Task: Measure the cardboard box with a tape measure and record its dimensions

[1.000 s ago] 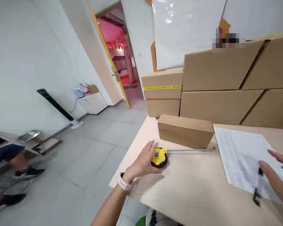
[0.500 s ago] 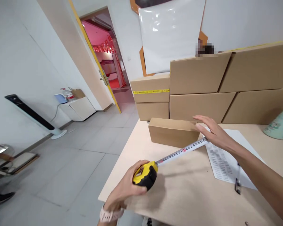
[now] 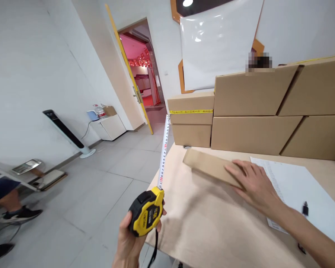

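My left hand (image 3: 130,243) is closed around a yellow and black tape measure (image 3: 146,216), held up off the near left corner of the wooden table (image 3: 212,230). Its white blade (image 3: 163,152) sticks straight up and away, free in the air. My right hand (image 3: 254,184) lies with fingers spread on the right end of a small flat cardboard box (image 3: 209,166), which sits tipped over on the table.
Stacked large cardboard boxes (image 3: 257,111) line the table's far side. A printed sheet (image 3: 296,190) and a black pen (image 3: 305,208) lie to the right. On the left are grey floor, a tower fan (image 3: 67,132), a white cabinet (image 3: 108,124), an open doorway and a seated person's legs (image 3: 8,208).
The tape measure has been lifted off the table and its blade has swung from lying along the box to pointing upward. My right hand has come down onto the small box, which now lies tipped flatter.
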Tool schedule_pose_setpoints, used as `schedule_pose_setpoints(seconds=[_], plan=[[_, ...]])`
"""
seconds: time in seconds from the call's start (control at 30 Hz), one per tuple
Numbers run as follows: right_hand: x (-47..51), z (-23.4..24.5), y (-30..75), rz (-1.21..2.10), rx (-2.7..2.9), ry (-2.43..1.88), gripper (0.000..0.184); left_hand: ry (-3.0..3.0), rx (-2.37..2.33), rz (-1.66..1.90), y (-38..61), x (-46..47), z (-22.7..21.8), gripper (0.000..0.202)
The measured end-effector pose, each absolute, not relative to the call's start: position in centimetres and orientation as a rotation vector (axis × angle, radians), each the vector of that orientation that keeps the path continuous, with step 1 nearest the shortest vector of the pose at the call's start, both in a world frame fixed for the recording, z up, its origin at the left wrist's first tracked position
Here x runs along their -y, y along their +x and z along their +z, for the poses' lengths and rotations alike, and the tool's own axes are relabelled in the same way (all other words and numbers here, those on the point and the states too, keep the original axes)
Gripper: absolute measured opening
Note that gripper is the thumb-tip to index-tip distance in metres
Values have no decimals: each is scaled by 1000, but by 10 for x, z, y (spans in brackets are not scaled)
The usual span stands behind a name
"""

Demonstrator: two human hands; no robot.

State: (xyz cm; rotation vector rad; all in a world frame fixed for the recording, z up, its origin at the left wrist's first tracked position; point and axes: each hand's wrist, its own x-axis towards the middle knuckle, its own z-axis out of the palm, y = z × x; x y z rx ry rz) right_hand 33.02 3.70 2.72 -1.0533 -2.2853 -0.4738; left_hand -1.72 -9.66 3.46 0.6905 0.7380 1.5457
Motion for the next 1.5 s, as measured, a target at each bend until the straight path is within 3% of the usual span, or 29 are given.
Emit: schedule_pose_setpoints(seconds=[0.17, 0.33, 0.43, 0.53, 0.63, 0.77, 0.93, 1.23, 1.5], plan=[[21, -12, 344, -562, 2307, -821, 51, 730, -794, 1381, -28, 98, 34, 56], [42, -27, 368, -451, 2208, -810, 35, 904, -766, 1026, -42, 79, 31, 62], [40, -16, 376, -196, 1912, -1079, 29, 1077, -785, 780, -45, 51, 48, 71], [29, 2, 377, 211, 1594, -1403, 29, 1229, -816, 587, -44, 12, 66, 68], [13, 14, 375, 570, 1472, -1429, 40, 1292, -836, 485, -41, -29, 73, 60], [-3, 6, 375, 747, 1526, -1376, 42, 1308, -827, 378, -37, -69, 66, 51], [-7, -13, 377, 643, 1601, -1349, 29, 1271, -842, 337, -33, -88, 53, 49], [-10, -25, 379, 597, 1564, -1447, 29, 1162, -905, 616, -32, -94, 18, 61], [-9, -27, 385, 641, 1564, -1477, 35, 1073, -927, 746, -44, -81, -11, 42]])
